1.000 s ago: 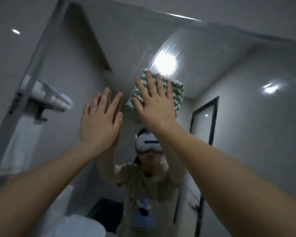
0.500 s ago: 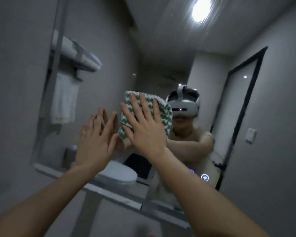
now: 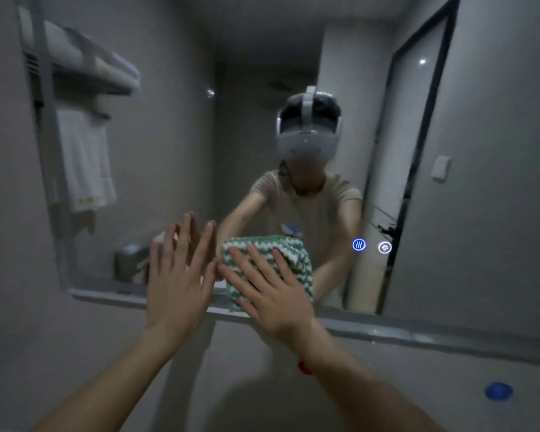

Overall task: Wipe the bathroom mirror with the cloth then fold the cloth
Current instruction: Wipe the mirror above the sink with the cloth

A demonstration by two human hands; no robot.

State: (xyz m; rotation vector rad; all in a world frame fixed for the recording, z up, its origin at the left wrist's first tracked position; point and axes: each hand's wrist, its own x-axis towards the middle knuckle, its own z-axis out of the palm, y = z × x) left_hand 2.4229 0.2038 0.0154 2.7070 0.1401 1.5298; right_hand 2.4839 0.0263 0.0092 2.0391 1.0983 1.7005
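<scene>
Two hands on a mirror [image 3: 175, 157].
Right hand [image 3: 272, 294] pressed cloth [image 3: 296, 260] flat at 6 o'clock; left hand [image 3: 181, 275] lay open beside it, fingers straight.

A single head-worn camera faces the mirror [image 3: 262, 88] at close range, tilted slightly downward; its lower frame edge [image 3: 418, 336] runs from nine toward four o'clock.

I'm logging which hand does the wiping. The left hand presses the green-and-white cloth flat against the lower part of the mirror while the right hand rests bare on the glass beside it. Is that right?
Not quite: the hands are swapped. In the head view the right hand presses the green-and-white cloth flat against the lower part of the mirror, while the left hand rests bare on the glass beside it.
</scene>
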